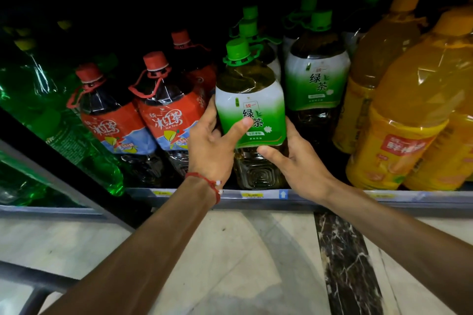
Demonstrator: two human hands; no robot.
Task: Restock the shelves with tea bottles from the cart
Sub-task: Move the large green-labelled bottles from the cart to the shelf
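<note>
A large green tea bottle (pixel 249 100) with a green cap and a green-and-white label stands upright at the front edge of the low shelf (pixel 332 198). My left hand (pixel 213 146) grips its left side, thumb across the label. On the bottle's right side, my right hand (pixel 297 161) wraps the lower body below the label. More green tea bottles (pixel 317 71) stand behind it and to its right.
Red-capped ice tea bottles (pixel 163 107) fill the shelf to the left, with green soda bottles (pixel 51 115) beyond them. Orange drink bottles (pixel 409 110) crowd the right. A grey metal cart bar (pixel 38 279) crosses the lower left above the marble floor (pixel 256 263).
</note>
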